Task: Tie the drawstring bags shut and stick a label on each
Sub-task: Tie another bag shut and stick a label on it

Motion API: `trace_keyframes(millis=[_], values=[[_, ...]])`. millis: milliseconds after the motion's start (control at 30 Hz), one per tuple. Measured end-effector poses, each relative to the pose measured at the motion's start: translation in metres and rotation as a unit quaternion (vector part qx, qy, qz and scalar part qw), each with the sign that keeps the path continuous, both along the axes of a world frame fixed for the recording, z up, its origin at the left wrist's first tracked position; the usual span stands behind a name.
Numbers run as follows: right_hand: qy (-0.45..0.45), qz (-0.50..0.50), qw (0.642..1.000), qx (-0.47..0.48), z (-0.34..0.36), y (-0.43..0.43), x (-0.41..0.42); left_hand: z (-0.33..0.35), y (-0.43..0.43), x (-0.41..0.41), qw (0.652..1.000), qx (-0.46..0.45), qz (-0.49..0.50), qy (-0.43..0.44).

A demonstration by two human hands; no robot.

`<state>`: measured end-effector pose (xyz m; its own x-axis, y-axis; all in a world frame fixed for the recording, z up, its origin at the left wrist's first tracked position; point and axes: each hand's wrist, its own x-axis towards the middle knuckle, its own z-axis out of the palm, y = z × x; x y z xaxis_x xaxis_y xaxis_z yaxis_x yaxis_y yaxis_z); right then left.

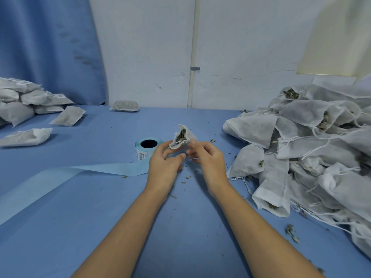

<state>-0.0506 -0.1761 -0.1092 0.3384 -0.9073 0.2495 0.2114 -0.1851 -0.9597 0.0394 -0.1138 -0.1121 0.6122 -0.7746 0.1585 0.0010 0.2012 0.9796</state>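
A small white drawstring bag [183,136] with dried green herbs showing in its open mouth is held up over the middle of the blue table [100,217]. My left hand [164,165] pinches its lower left edge with the fingertips. My right hand [208,159] grips the bag's right side, fingers curled; the drawstring loops across the mouth. A roll of labels [147,148] stands just left of my hands, and its pale blue backing strip [60,179] trails off to the left front.
A large heap of open herb-filled bags [313,149] with loose strings covers the right side. Closed, labelled bags [30,99] are stacked at the far left, with single bags [26,136] [124,105] lying apart. Herb crumbs [292,232] dot the table. A white wall rises behind.
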Motion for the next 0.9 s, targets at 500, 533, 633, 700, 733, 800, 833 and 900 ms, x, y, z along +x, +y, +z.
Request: trace_keyframes(millis=[500, 533, 633, 700, 733, 800, 833, 900], values=[[-0.053, 0.075, 0.995, 0.049, 0.003, 0.003, -0.001, 0.007, -0.001, -0.002, 0.998, -0.023, 0.019, 0.064], [-0.057, 0.079, 0.994, 0.053, 0.003, 0.003, -0.001, 0.007, -0.001, -0.001, 0.997, -0.022, 0.022, 0.073], [-0.079, 0.107, 0.987, 0.09, 0.004, 0.003, -0.002, 0.008, 0.001, 0.002, 0.994, -0.028, 0.018, 0.105], [-0.091, 0.131, 0.981, 0.109, 0.006, 0.002, -0.002, 0.009, 0.001, 0.004, 0.991, -0.03, 0.013, 0.13], [-0.1, 0.141, 0.978, 0.117, 0.007, 0.002, -0.003, 0.009, 0.001, 0.005, 0.989, -0.03, 0.013, 0.142], [-0.11, 0.155, 0.972, 0.136, 0.009, 0.003, -0.003, 0.009, 0.002, 0.007, 0.984, -0.032, 0.01, 0.175], [-0.099, 0.155, 0.974, 0.136, 0.009, 0.004, -0.003, 0.009, 0.002, 0.008, 0.98, -0.037, 0.004, 0.196], [-0.063, 0.145, 0.981, 0.114, 0.008, 0.007, -0.001, 0.01, 0.002, 0.007, 0.973, -0.043, -0.009, 0.225]])
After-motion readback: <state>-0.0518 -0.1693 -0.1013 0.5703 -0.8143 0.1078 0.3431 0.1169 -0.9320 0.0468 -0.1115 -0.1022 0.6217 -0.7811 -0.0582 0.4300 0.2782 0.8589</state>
